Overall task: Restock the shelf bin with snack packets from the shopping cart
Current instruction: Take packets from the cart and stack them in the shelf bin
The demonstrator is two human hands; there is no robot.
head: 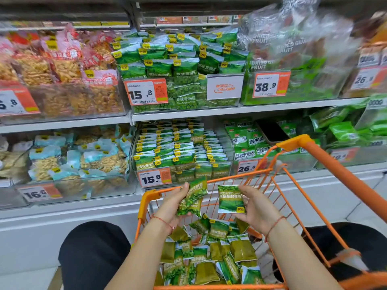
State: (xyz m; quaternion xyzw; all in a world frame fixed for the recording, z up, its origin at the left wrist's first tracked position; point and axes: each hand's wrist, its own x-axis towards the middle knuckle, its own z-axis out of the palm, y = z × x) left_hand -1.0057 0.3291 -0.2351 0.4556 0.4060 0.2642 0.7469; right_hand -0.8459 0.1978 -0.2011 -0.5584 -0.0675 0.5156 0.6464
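Note:
Both of my hands are raised above the orange shopping cart [326, 164]. My left hand [174, 206] grips a small bunch of green pea snack packets [193, 197]. My right hand [256, 208] pinches a single green packet [230, 198], held upright with its label upside down. Several more green packets [211, 252] lie heaped in the cart's bottom. Straight ahead on the lower shelf stands the clear bin [227, 145] marked 15.8, packed with neat rows of the same green packets [178, 147].
A fuller bin of green pea packets [167, 57] sits on the shelf above. Bins of peanut snacks [79, 160] stand to the left, other green snack bins [247, 141] to the right. A dark phone-like slab [272, 130] lies on the right bin. My knees flank the cart.

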